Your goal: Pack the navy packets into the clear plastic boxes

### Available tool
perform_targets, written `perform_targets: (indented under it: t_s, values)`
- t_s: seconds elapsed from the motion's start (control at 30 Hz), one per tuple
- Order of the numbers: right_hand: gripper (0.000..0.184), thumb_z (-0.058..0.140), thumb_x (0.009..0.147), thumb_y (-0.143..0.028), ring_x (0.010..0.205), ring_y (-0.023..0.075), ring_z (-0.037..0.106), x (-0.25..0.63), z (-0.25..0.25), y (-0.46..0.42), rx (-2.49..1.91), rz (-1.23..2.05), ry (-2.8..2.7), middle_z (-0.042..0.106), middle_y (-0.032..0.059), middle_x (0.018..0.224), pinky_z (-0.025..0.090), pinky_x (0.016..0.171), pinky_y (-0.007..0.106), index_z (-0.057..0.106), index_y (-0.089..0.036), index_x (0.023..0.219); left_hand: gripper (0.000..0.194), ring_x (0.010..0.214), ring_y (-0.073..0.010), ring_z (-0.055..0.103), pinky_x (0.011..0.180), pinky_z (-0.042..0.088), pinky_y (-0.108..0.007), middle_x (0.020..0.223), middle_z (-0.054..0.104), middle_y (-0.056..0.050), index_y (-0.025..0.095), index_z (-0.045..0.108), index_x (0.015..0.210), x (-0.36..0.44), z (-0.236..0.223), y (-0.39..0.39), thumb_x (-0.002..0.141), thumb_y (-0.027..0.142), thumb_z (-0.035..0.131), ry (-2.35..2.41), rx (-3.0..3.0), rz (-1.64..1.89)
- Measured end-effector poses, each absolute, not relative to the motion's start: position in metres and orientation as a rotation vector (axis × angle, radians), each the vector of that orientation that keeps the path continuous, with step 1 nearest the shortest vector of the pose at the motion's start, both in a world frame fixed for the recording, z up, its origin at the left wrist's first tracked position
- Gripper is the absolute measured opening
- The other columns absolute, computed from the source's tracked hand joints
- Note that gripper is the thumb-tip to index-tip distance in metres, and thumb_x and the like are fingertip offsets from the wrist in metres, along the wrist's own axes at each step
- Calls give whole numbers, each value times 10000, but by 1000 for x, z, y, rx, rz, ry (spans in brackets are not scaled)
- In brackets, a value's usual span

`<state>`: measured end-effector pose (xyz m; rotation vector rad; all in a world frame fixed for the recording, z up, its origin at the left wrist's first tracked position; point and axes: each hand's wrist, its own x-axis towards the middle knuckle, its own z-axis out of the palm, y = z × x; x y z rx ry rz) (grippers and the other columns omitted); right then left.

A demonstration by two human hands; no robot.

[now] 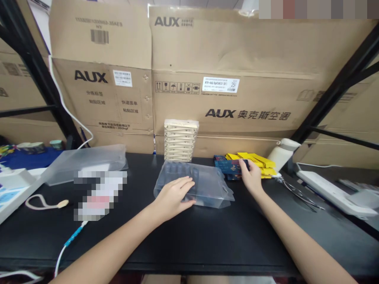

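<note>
A translucent plastic bag (207, 189) lies on the black table in front of me, with several dark sticks or packets showing dimly inside it. My left hand (174, 197) rests across the bag, fingers over the top and thumb along the near side, holding it. To the right, my right hand (251, 175) pinches a dark blue printed packet (232, 166) between thumb and fingers. Just behind that hand is a pile of yellow packets (254, 159), with more dark blue ones beside and under it.
A stack of cream packs (181, 142) stands behind the bag, against cardboard boxes (251, 51). Another translucent bag (100, 157) and a cabled, blurred-out object (100, 197) lie left. At right are a leaning white bottle (282, 154), glasses (300, 193) and a power strip (331, 193).
</note>
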<state>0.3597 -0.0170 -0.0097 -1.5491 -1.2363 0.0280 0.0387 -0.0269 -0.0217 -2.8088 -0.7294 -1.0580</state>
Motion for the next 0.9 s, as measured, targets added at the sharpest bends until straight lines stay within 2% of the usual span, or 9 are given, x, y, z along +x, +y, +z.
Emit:
perform_targets:
  t_s: [0.1, 0.23, 0.4, 0.5, 0.6, 0.77, 0.83, 0.9]
  values:
    - [438, 484, 805, -517, 386, 138, 497, 370, 0, -20, -1620, 191, -1170, 550, 17, 520, 429, 395, 270, 666, -119, 831, 446, 1190, -251, 593, 1010, 504, -378, 1218, 658, -135, 111, 603, 1154, 37, -22, -25, 792, 361, 676, -725, -2798, -1052]
    - [375, 526, 777, -461, 314, 108, 425, 380, 10, -27, -1696, 349, -1154, 455, -22, 407, 337, 329, 231, 668, -114, 786, 426, 1170, -259, 606, 1003, 506, -392, 1221, 658, -135, 110, 618, 1133, 38, -24, -23, 784, 345, 682, -774, -2757, -1037]
    - [405, 576, 740, -522, 283, 80, 360, 371, 5, -27, -1742, 679, -1265, 421, -34, 377, 267, 295, 214, 640, -123, 719, 416, 1162, -253, 613, 1039, 462, -458, 1213, 666, -116, 128, 616, 1133, 37, -24, -24, 785, 346, 685, -793, -2755, -1050]
    - [447, 531, 757, -582, 311, 69, 375, 363, -3, -24, -1706, 754, -1290, 436, -43, 420, 281, 310, 199, 603, -140, 762, 433, 1157, -251, 616, 1023, 480, -438, 1205, 671, -112, 120, 619, 1131, 36, -24, -24, 770, 344, 702, -802, -2753, -1058]
    - [480, 505, 763, -618, 314, 76, 385, 363, -4, -24, -1713, 817, -1351, 432, -35, 407, 293, 319, 205, 575, -145, 724, 442, 1155, -249, 618, 1018, 487, -418, 1204, 672, -113, 118, 617, 1139, 36, -23, -23, 774, 353, 699, -801, -2739, -1052]
    - [500, 557, 751, -625, 336, 82, 418, 372, 7, -32, -1771, 765, -1542, 520, -10, 497, 347, 338, 223, 642, -136, 815, 455, 1226, -271, 561, 1053, 448, -440, 1273, 628, -122, 129, 602, 1177, 37, -22, -25, 800, 375, 667, -863, -2736, -933]
    - [478, 608, 722, -609, 403, 106, 484, 373, 7, -32, -1778, 643, -1631, 583, 15, 580, 416, 400, 251, 668, -149, 838, 471, 1260, -296, 525, 1056, 435, -470, 1298, 609, -125, 133, 595, 1195, 38, -21, -27, 804, 387, 659, -913, -2735, -876]
    - [441, 671, 679, -573, 536, 153, 559, 371, 5, -31, -1752, 488, -1713, 631, 43, 667, 485, 532, 299, 686, -163, 839, 476, 1265, -303, 518, 1055, 433, -476, 1310, 600, -124, 136, 593, 1206, 38, -21, -28, 810, 394, 649, -945, -2730, -849]
